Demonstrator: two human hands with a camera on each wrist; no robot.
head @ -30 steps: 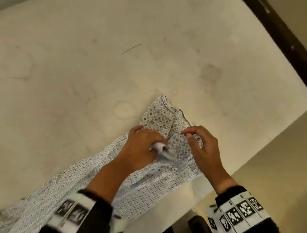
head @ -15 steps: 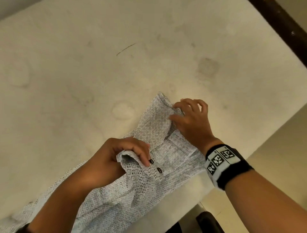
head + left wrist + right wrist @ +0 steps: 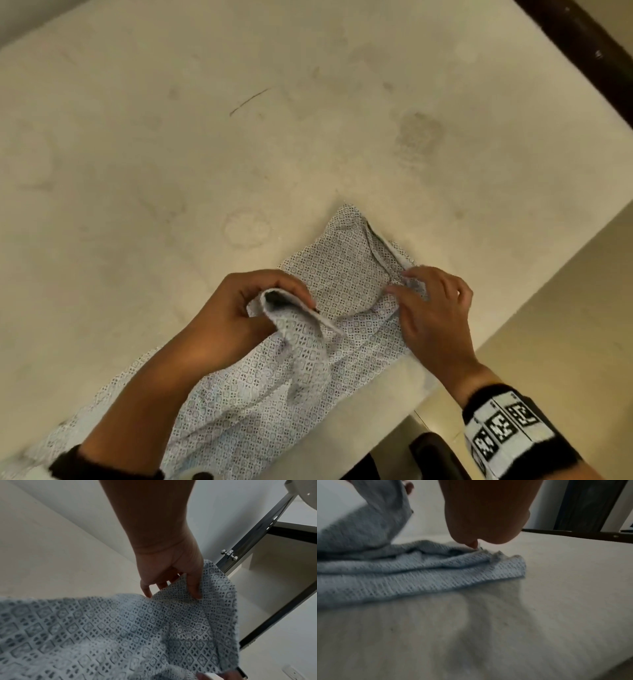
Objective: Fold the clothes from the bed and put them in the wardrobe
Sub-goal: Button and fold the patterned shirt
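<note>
The fingers [image 3: 298, 291] of the left hand [image 3: 233, 318] are curled over a raised fold of the patterned shirt [image 3: 346, 270], with the thumb underneath, so that a cuff-like edge of the cloth is gripped and lifted clear of the bed [image 3: 171, 154]. In the left wrist view the same fingers [image 3: 193, 588] are seen pressed into the cloth from above, the fabric [image 3: 120, 635] being draped away below the hand [image 3: 168, 568]. The fingers [image 3: 407, 298] of the right hand [image 3: 435, 318] are bent and closed in a pinch on the shirt's edge near the collar end, which is held down against the mattress; in the right wrist view only one fingertip [image 3: 473, 544] is seen touching the bunched cloth [image 3: 419, 574], the rest being hidden by the heel of the hand [image 3: 484, 520]. The shirt is laid diagonally across the near corner of the bed, its far end flat and its near part rumpled under the left forearm. A band with black-and-white markers [image 3: 503, 428] is worn on the right wrist. A dark wooden frame [image 3: 582, 51] is seen along the far right edge of the bed, and an open dark-framed wardrobe [image 3: 274, 574] with pale shelves is shown in the left wrist view.
</note>
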